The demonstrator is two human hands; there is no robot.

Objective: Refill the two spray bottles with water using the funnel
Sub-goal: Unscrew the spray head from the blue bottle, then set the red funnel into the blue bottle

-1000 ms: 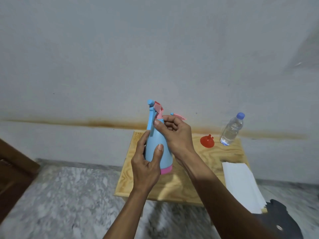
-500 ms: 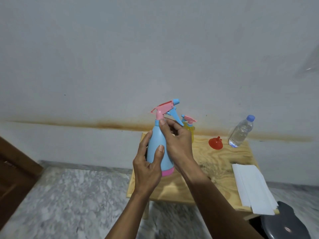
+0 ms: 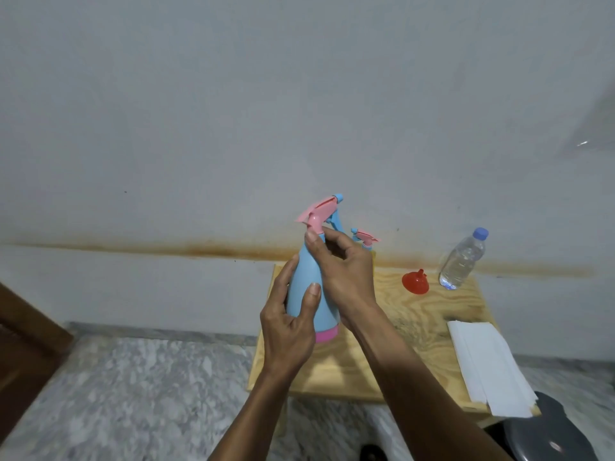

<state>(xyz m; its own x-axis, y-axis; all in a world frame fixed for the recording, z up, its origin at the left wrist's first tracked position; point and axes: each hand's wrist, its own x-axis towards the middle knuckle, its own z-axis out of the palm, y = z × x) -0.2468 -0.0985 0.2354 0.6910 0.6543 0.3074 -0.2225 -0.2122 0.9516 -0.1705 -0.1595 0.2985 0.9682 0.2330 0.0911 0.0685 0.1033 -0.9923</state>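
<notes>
Head view: left hand [image 3: 288,331] wraps blue spray bottle [image 3: 307,287] body, steadying it; right hand [image 3: 346,274] pinches collar below pink trigger head [image 3: 321,212], likely to unscrew for refilling.

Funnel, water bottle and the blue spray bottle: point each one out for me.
funnel [image 3: 415,283]: head view, on the red cone's wide flare.
water bottle [image 3: 461,262]: head view, on the clear body.
blue spray bottle [image 3: 304,277]: head view, on the blue body between the hands.
</notes>
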